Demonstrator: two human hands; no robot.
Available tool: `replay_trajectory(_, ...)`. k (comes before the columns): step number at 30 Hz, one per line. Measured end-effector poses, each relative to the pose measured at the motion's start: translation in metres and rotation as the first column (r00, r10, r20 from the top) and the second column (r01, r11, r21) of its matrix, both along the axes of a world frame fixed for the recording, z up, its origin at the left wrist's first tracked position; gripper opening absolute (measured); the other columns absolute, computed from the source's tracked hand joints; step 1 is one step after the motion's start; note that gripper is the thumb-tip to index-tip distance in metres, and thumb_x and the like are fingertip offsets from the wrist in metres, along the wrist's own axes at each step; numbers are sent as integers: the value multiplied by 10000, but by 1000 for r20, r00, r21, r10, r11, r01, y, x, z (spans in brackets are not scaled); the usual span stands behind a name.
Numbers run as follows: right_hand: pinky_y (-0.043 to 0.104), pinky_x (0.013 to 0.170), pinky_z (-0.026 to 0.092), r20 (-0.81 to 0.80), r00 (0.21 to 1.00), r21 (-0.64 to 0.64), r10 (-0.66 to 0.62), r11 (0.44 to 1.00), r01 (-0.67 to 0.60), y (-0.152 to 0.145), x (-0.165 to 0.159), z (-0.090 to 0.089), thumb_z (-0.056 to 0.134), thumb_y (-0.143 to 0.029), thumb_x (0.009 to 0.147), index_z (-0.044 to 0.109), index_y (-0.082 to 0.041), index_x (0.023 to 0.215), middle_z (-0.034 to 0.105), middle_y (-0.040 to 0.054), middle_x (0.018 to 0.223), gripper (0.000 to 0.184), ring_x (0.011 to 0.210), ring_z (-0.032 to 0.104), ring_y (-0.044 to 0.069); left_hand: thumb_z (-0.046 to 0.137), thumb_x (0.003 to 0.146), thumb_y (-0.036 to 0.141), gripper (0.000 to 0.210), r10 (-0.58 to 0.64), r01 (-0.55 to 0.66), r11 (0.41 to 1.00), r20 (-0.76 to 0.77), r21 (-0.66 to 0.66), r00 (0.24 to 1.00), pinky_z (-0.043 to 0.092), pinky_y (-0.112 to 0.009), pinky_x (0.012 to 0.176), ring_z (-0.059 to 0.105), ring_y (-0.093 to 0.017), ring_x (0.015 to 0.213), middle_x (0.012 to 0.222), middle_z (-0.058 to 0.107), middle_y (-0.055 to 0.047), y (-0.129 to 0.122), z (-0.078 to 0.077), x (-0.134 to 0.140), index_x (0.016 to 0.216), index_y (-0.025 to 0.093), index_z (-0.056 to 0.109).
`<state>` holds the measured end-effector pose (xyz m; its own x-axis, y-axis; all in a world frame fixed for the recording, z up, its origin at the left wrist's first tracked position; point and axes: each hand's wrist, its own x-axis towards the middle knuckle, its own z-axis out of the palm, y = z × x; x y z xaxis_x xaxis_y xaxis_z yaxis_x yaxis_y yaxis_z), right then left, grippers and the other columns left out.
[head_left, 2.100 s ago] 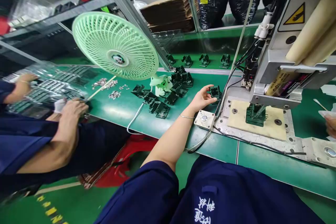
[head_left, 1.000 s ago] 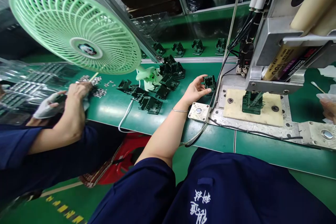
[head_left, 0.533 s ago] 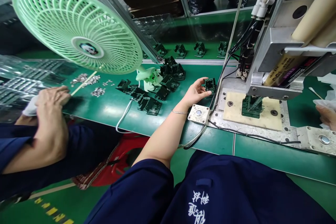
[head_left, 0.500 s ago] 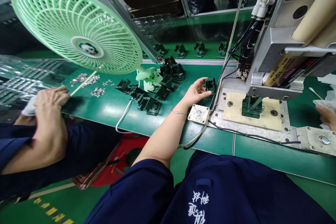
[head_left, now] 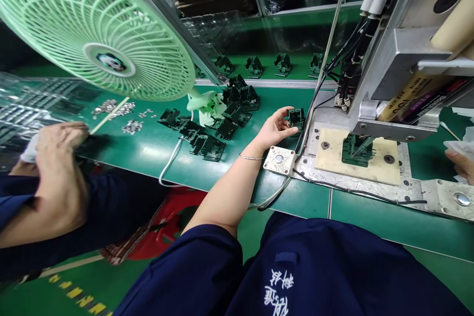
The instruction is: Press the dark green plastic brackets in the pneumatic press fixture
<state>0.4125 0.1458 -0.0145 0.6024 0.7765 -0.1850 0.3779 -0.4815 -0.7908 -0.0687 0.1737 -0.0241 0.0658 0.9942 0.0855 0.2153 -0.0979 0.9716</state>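
My left hand is closed on a dark green part, the thumb along the near side and the other fingers round the far side. Whether its underside touches the bench I cannot tell. Just right of those fingers run cables, close beside the part. Nearer to me than the fingers is a metal block with a round button, beside my wrist (which wears a thin bracelet).

Farther right of my left fingers, a second green part sits on a cream plate, beneath the head of a machine. To their left lie more dark green parts — loosely heaped, reaching round the base of a pale green fan. Beyond my fingers, past a metal rail, other green parts stand spaced out in a row. Well apart on the left are little piles of small metal pieces, with a co-worker's hands near them.

My right hand is cut off at the edge of view, its fingers against white tissue — how tightly they close, I cannot tell. A cotton swab shows just past those fingers, and another button block is nearer to me.
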Motion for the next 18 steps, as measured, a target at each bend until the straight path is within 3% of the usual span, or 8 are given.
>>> replay_trajectory(11, 269, 347, 368, 27, 1000, 1, 13, 1000, -13, 2, 10, -8, 919, -483, 412, 781, -269, 916, 690, 44, 733, 565, 548, 580, 211, 877, 625, 434, 782, -5, 5, 1000, -4, -16, 1000, 510, -280, 799, 541, -127, 819, 1153, 561, -85, -3, 5, 1, 1304, 224, 551)
replay_trajectory(18, 291, 359, 367, 40, 999, -11, 10, 1000, -9, -1, -1, -3, 911, -509, 400, 778, -244, 904, 677, 52, 706, 584, 531, 536, 197, 877, 630, 424, 777, -28, 29, 999, 17, -15, 999, 512, -272, 807, 549, -116, 815, 1171, 556, -83, -2, 1, 0, 1304, 239, 539)
